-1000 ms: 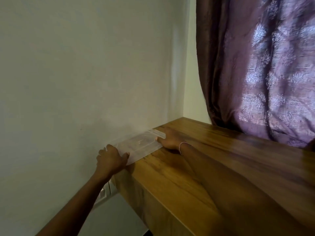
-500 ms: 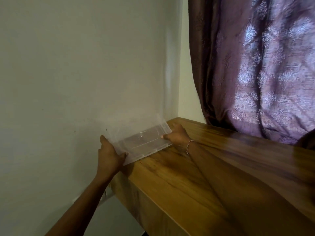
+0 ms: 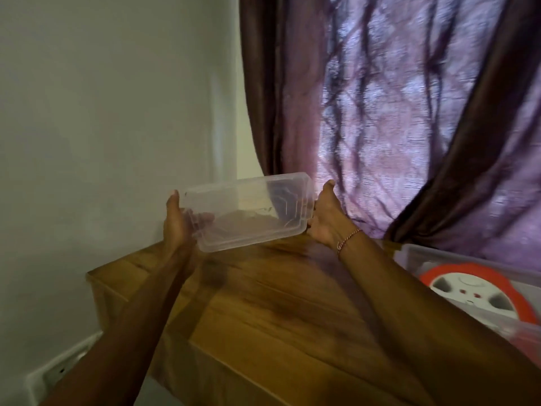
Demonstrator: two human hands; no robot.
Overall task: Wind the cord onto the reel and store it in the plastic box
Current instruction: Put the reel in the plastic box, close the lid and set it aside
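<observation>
A clear plastic lid (image 3: 243, 212) hangs tilted in the air above the back of the wooden table (image 3: 278, 303). My left hand (image 3: 175, 227) grips its left end, with fingers showing through the plastic. My right hand (image 3: 323, 218) grips its right end; a thin bracelet sits on that wrist. At the right edge stands a clear plastic box (image 3: 415, 253) holding a white reel (image 3: 474, 291) with orange-red cord wound round it. My right forearm partly hides the box.
A plain wall (image 3: 102, 112) runs along the table's left side. A purple and brown curtain (image 3: 380, 112) hangs behind the table. A white wall socket (image 3: 58, 373) sits low at the left, below the table edge.
Both hands have lifted the lid off the table by the wall and carried it up and to the right. The view has swung right, bringing the box with the reel into sight.
</observation>
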